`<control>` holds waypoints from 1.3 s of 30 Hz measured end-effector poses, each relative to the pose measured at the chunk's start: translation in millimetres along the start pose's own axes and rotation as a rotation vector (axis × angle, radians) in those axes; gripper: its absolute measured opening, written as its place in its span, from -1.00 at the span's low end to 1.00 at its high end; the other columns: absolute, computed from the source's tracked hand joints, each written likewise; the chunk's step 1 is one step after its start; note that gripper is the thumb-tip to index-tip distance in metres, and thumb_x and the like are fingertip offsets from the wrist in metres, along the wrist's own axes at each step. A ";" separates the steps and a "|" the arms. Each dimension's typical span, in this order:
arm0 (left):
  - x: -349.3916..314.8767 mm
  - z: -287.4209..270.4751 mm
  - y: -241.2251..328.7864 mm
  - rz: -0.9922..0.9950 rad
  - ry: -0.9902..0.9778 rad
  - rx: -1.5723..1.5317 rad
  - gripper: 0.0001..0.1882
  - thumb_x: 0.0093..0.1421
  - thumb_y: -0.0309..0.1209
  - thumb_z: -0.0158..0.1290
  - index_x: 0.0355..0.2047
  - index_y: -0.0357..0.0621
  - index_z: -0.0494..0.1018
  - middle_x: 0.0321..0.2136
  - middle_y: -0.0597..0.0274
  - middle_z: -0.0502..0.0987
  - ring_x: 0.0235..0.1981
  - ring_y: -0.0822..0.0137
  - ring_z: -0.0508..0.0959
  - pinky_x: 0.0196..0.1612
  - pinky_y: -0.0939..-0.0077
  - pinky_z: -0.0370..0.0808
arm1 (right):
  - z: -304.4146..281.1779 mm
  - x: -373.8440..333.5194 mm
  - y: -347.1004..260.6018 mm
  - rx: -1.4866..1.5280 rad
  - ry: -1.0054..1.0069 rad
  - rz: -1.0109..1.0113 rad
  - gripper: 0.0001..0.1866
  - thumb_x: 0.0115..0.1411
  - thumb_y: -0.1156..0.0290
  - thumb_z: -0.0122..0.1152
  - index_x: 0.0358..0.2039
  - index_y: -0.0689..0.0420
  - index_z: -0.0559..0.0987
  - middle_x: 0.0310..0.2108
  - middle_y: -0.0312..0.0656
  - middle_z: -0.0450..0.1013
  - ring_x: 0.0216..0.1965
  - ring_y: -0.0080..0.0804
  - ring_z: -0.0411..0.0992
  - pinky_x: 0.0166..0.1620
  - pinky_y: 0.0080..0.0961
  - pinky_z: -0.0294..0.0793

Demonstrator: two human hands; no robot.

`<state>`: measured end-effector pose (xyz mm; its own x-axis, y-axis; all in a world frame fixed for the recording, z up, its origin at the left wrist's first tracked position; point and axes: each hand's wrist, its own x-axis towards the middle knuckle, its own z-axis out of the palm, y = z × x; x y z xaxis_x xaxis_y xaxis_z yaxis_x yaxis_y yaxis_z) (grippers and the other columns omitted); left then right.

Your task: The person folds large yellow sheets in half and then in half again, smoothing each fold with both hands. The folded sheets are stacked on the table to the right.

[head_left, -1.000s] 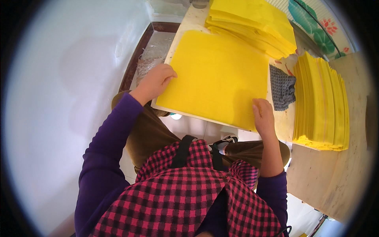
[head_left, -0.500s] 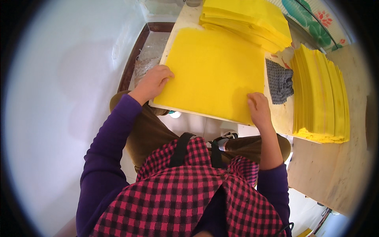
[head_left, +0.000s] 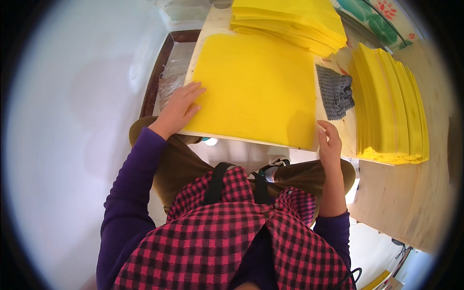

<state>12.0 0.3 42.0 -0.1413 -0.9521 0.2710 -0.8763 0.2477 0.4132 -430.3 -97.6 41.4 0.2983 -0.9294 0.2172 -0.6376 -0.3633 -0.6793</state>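
A flat yellow fabric-like sheet [head_left: 256, 87] lies on the pale wooden table in front of me. My left hand [head_left: 180, 110] rests at its left edge near the front corner, fingers stretched out over the yellow surface. Just off the right front corner is my right hand [head_left: 330, 144], its fingers loosely bent and apart, holding nothing. Whether other sheets lie beneath the flat one I cannot tell.
Beyond the sheet stands a stack of yellow sheets [head_left: 290, 24]. To the right, a thick bundle of folded yellow pieces [head_left: 386, 106] sits by a crumpled grey cloth [head_left: 335, 92]. Clear plastic wrap [head_left: 173, 72] lies left of the table, near the white wall [head_left: 77, 145].
My right hand has come off the sheet's right edge to just outside it. My left hand's fingers have straightened and spread. The whole view has shifted slightly.
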 end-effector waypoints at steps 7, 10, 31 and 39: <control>-6.4 3.6 -1.8 -0.051 -0.075 0.023 -0.55 0.23 -0.43 -0.05 0.15 -0.18 0.32 0.23 -0.03 0.24 0.30 0.00 0.16 0.33 0.13 0.03 | 6.3 -15.7 11.3 0.240 0.098 0.177 -0.68 0.29 0.46 -0.01 0.03 0.24 0.47 0.01 -0.06 0.44 0.07 -0.26 0.38 0.15 -0.42 0.30; -7.9 6.9 -6.2 -0.052 -0.037 -0.006 -0.57 0.24 -0.44 -0.08 0.14 -0.19 0.33 0.22 -0.05 0.25 0.29 -0.02 0.16 0.33 0.16 0.03 | 14.2 -14.7 11.3 0.224 0.099 0.155 -0.64 0.30 0.44 -0.02 0.08 0.24 0.44 0.06 -0.01 0.40 0.12 -0.22 0.35 0.19 -0.42 0.27; -13.3 16.8 14.9 -0.460 0.285 -0.702 -0.37 0.43 -0.04 -0.41 0.26 -0.32 0.15 0.23 0.01 0.25 0.29 0.25 0.19 0.31 0.49 0.04 | 23.9 -9.6 15.9 0.242 0.092 0.180 -0.63 0.30 0.39 -0.01 0.08 0.25 0.44 0.08 -0.02 0.39 0.14 -0.22 0.32 0.21 -0.42 0.23; -14.2 19.6 21.9 -0.495 0.384 -0.701 -0.37 0.43 -0.04 -0.42 0.25 -0.33 0.15 0.22 -0.01 0.26 0.28 0.22 0.22 0.31 0.48 0.05 | 22.9 -9.7 14.7 0.276 0.102 0.163 -0.62 0.31 0.39 0.00 0.08 0.28 0.43 0.06 -0.03 0.41 0.12 -0.28 0.35 0.18 -0.46 0.25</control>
<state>-14.3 15.8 30.2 0.4438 -0.8849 0.1412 -0.3012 0.0010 0.9536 -426.3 -92.5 13.2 0.1272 -0.9805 0.1497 -0.4504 -0.1916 -0.8720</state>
